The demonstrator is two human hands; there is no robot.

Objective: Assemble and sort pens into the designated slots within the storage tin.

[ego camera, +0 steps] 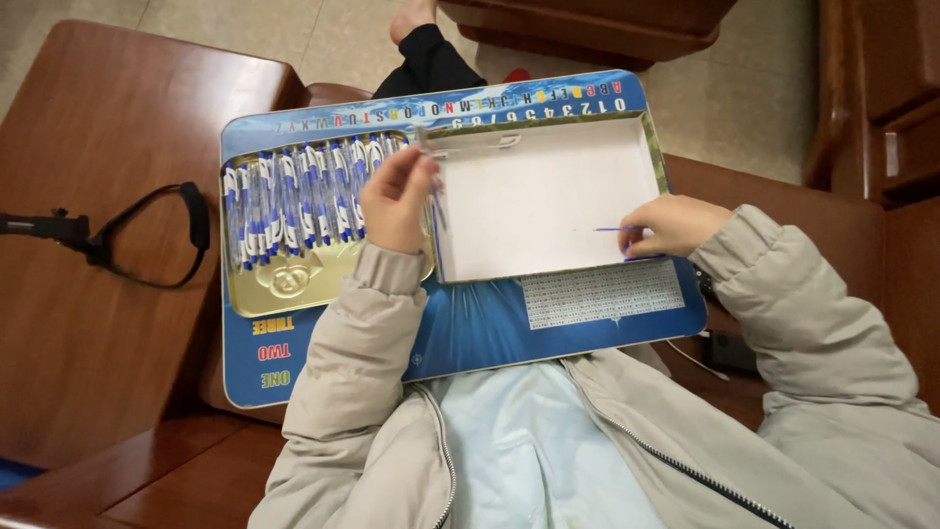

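Grey padded sleeves reach onto a blue lap board [470, 333]. Above the board's white box [548, 196], the left hand [397, 201] curls, pinching a pen part [428, 157]; the right hand [671, 225], at the box's edge, pinches a thin blue refill [612, 229]. Blue-and-white pens [294, 196] lie left of the box.

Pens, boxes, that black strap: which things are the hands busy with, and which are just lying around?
In use: left hand holding a pen part; right hand holding a thin refill; white box; gold tray with its row of pens; blue board under them.

Lying about: black strap on the wooden seat; cable.
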